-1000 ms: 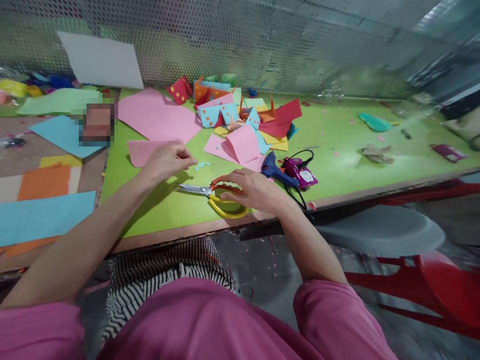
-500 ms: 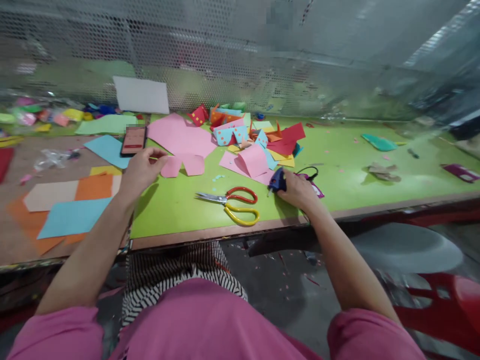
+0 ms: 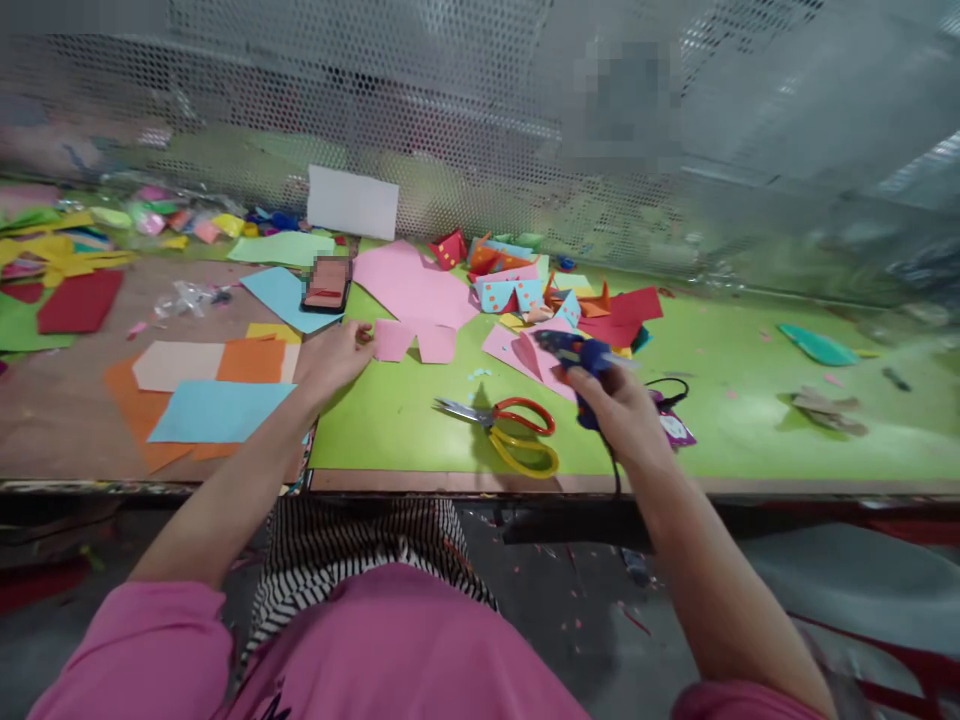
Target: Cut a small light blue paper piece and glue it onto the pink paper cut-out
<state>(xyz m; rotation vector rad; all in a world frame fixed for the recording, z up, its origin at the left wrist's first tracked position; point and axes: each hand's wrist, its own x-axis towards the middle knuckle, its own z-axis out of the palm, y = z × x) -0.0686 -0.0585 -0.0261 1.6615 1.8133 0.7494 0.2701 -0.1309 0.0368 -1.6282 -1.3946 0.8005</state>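
Observation:
My right hand (image 3: 619, 405) is wrapped round a dark blue glue gun (image 3: 589, 360), held above the green mat with its nozzle to the left and its cord hanging down. At the left end of a pink paper cutout (image 3: 435, 344) is my left hand (image 3: 346, 355), its fingers closed and touching the cutout's edge. The cutout has a notch in its lower side. Between my hands, scissors (image 3: 517, 425) with red and yellow handles lie on the mat. A large pink sheet (image 3: 412, 285) is behind the cutout.
A phone (image 3: 327, 284) stands left of the pink sheet. Coloured paper sheets (image 3: 221, 411) cover the left side. Folded paper pieces (image 3: 511, 294) cluster at the back centre, before a perforated metal panel. A purple packet (image 3: 675, 428) and crumpled brown paper (image 3: 829, 410) lie right.
My right hand has lifted the glue gun off the mat and turned it. My left hand remains at the pink cutout. The view has shifted, moving the table's objects rightward in the picture.

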